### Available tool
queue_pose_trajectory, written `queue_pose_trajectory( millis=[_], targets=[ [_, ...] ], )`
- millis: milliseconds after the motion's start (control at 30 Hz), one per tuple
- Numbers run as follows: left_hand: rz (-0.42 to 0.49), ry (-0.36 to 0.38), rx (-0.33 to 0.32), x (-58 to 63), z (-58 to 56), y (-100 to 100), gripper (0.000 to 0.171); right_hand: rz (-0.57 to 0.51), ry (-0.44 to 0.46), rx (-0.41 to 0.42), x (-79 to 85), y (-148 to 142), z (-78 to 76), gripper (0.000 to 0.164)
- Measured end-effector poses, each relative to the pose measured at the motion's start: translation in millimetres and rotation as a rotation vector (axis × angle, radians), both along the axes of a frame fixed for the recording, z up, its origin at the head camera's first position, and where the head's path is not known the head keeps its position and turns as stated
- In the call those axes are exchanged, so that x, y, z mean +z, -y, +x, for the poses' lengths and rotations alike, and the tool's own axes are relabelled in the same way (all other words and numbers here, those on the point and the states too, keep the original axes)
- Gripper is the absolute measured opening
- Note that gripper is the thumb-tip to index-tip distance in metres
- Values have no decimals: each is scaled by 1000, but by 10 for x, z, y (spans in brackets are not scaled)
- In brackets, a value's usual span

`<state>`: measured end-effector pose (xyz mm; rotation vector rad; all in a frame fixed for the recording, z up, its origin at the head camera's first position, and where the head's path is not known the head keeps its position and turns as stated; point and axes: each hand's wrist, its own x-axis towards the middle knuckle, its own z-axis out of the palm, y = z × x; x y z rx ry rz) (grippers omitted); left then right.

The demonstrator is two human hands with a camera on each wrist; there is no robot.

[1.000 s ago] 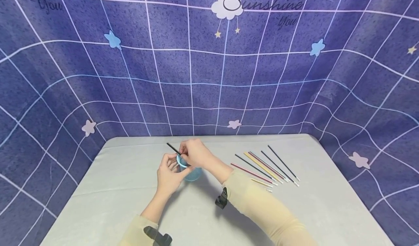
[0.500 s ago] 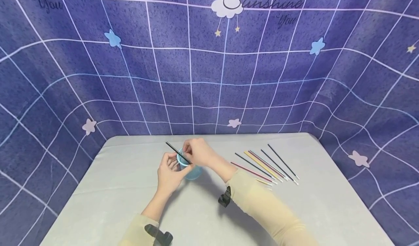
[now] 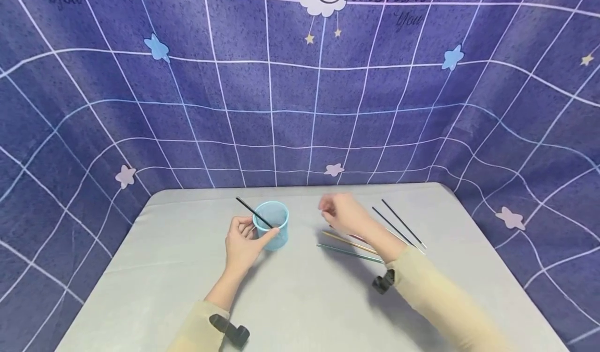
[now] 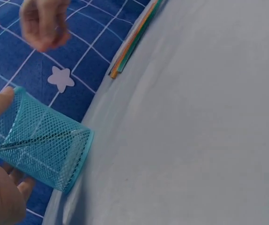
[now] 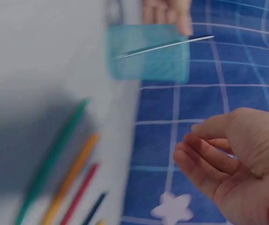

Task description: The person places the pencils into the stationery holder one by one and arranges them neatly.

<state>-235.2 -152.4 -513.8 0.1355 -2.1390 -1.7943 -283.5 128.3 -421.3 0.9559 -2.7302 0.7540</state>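
Observation:
My left hand [image 3: 244,245] holds a light blue mesh pencil cup [image 3: 281,241], thumb and fingers on either side near the rim. The cup stands upright on the table. One black pencil [image 3: 247,206] leans inside it, its upper end sticking out past the rim to the left. My right hand [image 3: 347,214] is over the left ends of the loose pencils, fingers loosely bent, nothing between them. Below it lie a green pencil [image 3: 347,251], a yellow pencil [image 3: 342,239] and a red pencil [image 5: 80,192], partly hidden by the forearm in the head view.
Two dark pencils [image 3: 403,223] lie to the right of my right hand. A pale grey cloth covers the table [image 3: 290,300]. Behind it hangs a purple-blue grid-patterned curtain [image 3: 290,133] with stars.
My right hand has left the cup and moved right, over the loose pencils. The black pencil it was handling now rests in the cup. The left hand keeps its grip on the cup.

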Motion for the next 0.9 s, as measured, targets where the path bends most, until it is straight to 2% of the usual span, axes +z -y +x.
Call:
queue_pose_trajectory(
  millis=[67,200,300,400,533,733,900],
  targets=[
    [-9,-17,36,15,10,-23,78,49,17,-6,-123,-155,48,6],
    [-34,-122,91,39,63,-79,76,124,14,4,-384,-377,210,5],
    [-56,-190,108,35,85,-102,69,154,2,19,-513,-466,336,8],
    [-63,-208,122,25,94,-108,65,182,19,23,-585,-500,425,9],
    [-91,-185,139,-16,153,-76,64,196,61,19,-688,-478,513,10],
    [-108,-161,143,-36,167,-74,65,180,81,16,-732,-482,512,14],
    [-98,-183,128,-1,124,-69,63,136,12,25,-581,-468,398,13]
  ],
)
